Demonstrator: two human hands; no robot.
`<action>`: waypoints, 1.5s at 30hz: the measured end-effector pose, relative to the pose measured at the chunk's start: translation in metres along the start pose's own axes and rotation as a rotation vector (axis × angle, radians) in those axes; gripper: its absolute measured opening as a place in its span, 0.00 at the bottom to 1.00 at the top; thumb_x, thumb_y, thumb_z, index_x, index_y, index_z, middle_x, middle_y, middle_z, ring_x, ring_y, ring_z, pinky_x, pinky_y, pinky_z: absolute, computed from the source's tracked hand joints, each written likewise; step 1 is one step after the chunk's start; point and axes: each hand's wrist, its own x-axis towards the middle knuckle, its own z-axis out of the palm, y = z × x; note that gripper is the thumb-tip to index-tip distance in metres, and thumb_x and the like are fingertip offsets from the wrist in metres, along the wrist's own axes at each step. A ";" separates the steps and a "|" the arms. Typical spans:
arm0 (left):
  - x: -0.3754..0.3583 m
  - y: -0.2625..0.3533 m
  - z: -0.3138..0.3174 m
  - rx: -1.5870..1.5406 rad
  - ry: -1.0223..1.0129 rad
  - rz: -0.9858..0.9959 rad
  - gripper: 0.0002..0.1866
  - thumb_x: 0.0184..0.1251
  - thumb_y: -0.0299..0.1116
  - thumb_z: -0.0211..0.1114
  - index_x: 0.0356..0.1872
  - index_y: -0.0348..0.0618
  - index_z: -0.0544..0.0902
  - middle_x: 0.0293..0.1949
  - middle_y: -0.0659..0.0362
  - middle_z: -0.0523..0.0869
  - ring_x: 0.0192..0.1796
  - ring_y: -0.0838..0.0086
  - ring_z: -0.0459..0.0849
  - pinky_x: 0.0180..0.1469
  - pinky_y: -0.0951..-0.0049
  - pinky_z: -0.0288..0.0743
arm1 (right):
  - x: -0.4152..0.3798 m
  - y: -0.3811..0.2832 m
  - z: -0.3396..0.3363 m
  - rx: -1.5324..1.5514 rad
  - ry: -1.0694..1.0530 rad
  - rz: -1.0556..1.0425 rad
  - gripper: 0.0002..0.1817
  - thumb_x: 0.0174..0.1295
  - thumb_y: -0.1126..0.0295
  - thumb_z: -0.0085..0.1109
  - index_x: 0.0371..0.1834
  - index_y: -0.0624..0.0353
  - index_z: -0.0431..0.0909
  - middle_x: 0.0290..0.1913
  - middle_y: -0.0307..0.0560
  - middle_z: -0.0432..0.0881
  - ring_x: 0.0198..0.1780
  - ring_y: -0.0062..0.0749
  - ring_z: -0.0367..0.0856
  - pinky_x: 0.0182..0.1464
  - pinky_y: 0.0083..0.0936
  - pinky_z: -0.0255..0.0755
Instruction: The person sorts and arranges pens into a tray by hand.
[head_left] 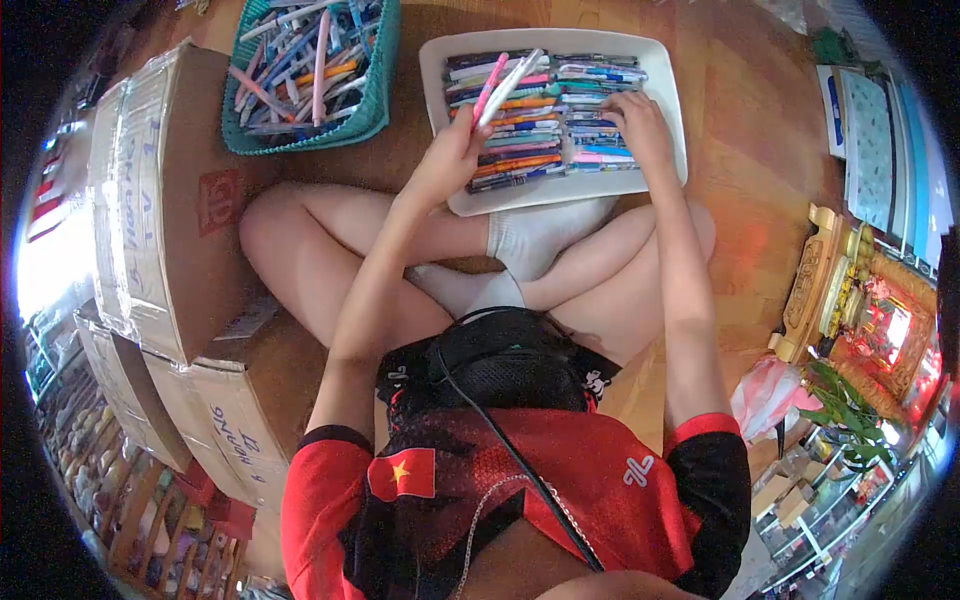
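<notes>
My left hand (455, 150) is closed around a pink pen (489, 88) and a white pen (512, 84), which point up and fan slightly apart above a white tray (655, 62). In the tray, many pens of mixed colours lie sideways in two columns. My right hand (640, 125) reaches over the right column of pens (602, 75), palm down. Its fingers are bent and slightly apart, with the tips at the pens; no pen shows lifted in them. Just beyond my crossed legs, the tray rests on the wooden floor.
A teal basket (385, 75) heaped with loose pens stands left of the tray. Cardboard boxes (215, 210) are stacked at my left. On the right are a carved wooden piece (808, 280), a plastic bag (768, 395) and a green plant (845, 410). A black cable (500, 430) runs down my front.
</notes>
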 end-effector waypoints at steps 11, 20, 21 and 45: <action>0.001 0.004 -0.002 0.013 0.003 0.006 0.11 0.71 0.34 0.50 0.41 0.36 0.65 0.31 0.34 0.78 0.40 0.38 0.77 0.37 0.51 0.69 | -0.004 -0.005 0.001 0.011 0.127 0.030 0.06 0.55 0.71 0.58 0.35 0.59 0.80 0.38 0.47 0.80 0.45 0.43 0.76 0.48 0.33 0.70; 0.002 0.004 0.006 0.086 -0.008 0.063 0.11 0.71 0.36 0.51 0.43 0.39 0.65 0.32 0.38 0.77 0.38 0.41 0.78 0.37 0.56 0.71 | -0.005 -0.018 -0.006 0.194 0.313 0.132 0.08 0.58 0.67 0.59 0.38 0.56 0.81 0.36 0.45 0.81 0.41 0.38 0.79 0.46 0.31 0.72; 0.005 0.009 0.008 0.128 -0.030 0.070 0.12 0.70 0.35 0.52 0.43 0.37 0.65 0.32 0.38 0.78 0.38 0.41 0.79 0.36 0.53 0.71 | -0.007 -0.023 -0.012 0.284 0.391 0.167 0.09 0.58 0.67 0.59 0.39 0.56 0.81 0.36 0.46 0.81 0.40 0.38 0.79 0.46 0.31 0.72; 0.088 0.015 0.091 0.302 0.085 0.138 0.18 0.52 0.44 0.69 0.36 0.40 0.84 0.35 0.50 0.83 0.36 0.54 0.82 0.40 0.58 0.76 | -0.019 0.039 0.013 1.088 0.226 0.450 0.10 0.62 0.69 0.58 0.42 0.65 0.76 0.37 0.44 0.81 0.37 0.23 0.77 0.41 0.20 0.71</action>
